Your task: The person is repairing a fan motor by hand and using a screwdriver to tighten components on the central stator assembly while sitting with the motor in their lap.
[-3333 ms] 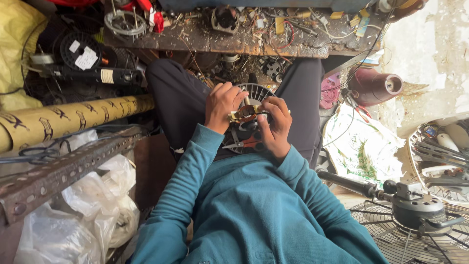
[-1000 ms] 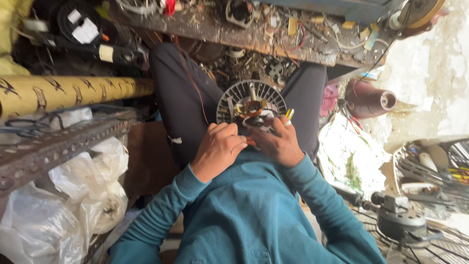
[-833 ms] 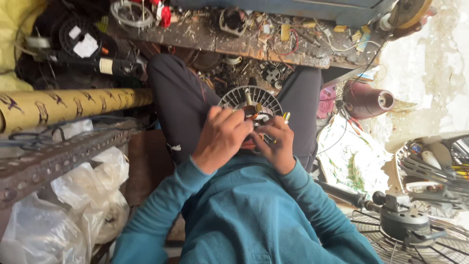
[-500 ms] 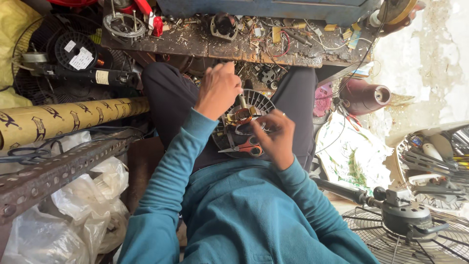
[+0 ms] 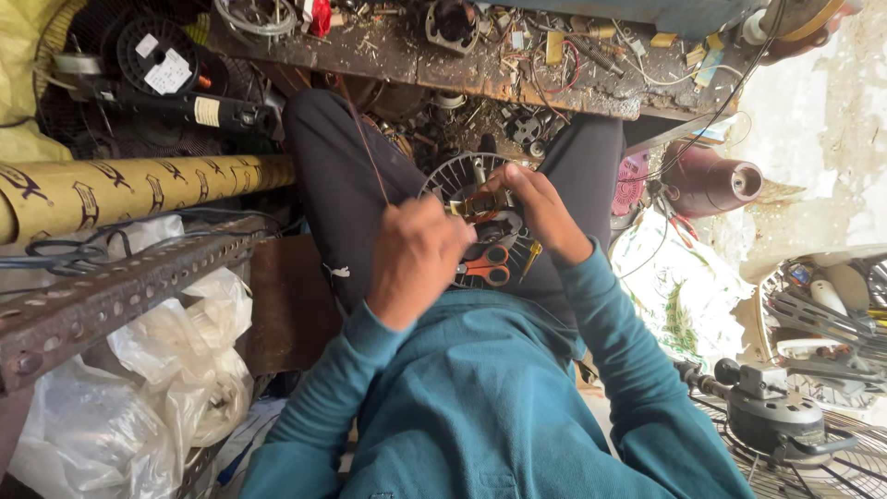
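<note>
Seated person's left hand (image 5: 418, 259) pinches thin copper wire (image 5: 362, 152) taut while right hand (image 5: 540, 208) steadies the fan stator (image 5: 476, 217) (orange-handled scissors (image 5: 485, 266) in lap); keeping steady tension suits winding.

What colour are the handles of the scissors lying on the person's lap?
Orange; the scissors show best in the head view, just below the hands.

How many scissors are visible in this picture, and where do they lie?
1. The scissors, with orange handles, lie on the round fan motor in the person's lap, between the left hand and the right hand. Others may be hidden among the bench clutter.
</note>
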